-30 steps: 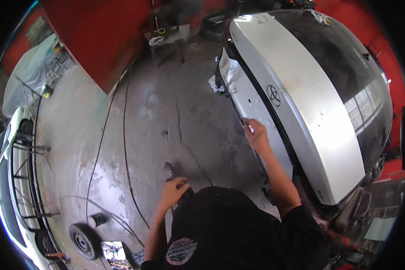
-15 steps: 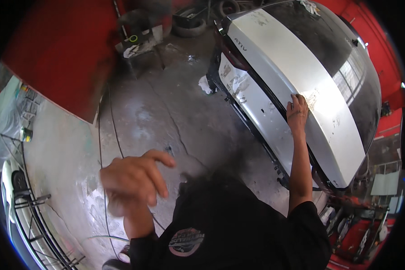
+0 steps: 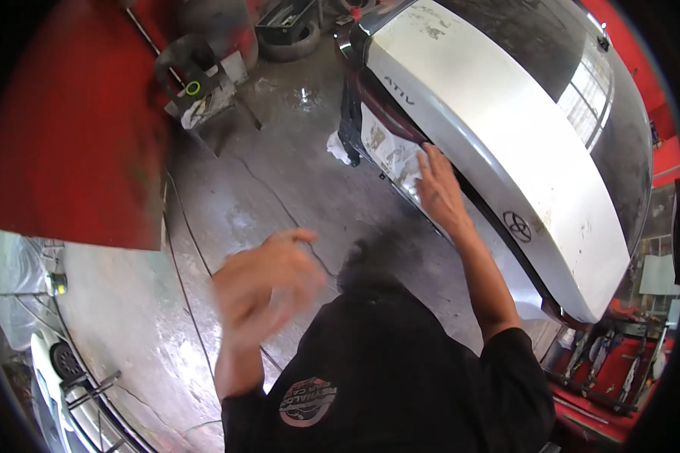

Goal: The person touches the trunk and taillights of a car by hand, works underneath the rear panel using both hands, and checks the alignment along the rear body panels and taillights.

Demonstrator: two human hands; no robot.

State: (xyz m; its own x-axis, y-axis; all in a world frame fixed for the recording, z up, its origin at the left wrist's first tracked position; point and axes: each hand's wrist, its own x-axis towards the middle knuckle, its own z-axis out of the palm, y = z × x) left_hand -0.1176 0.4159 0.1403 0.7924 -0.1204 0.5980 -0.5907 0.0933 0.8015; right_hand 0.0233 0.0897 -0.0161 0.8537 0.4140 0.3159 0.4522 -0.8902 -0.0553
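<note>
A silver car's rear fills the right side, its trunk lid showing scuffed, dull patches. My right hand lies open, fingers stretched, on or just above the panel below the lid's edge, beside the red tail light. Under its fingertips is a stripped, greyish patch; contact cannot be made out for certain. My left hand is raised over the floor in front of my black shirt, away from the car. Motion smears its fingers, and I see no object in it.
A red panel stands at the left. Beyond it are a small stand with a green ring and tires. Cables run along the concrete floor. A red tool cart stands at the lower right, and another car at the lower left.
My right hand has moved from the trunk lid's edge down and left to the panel below it. My left hand has shifted right. The view has shifted too.
</note>
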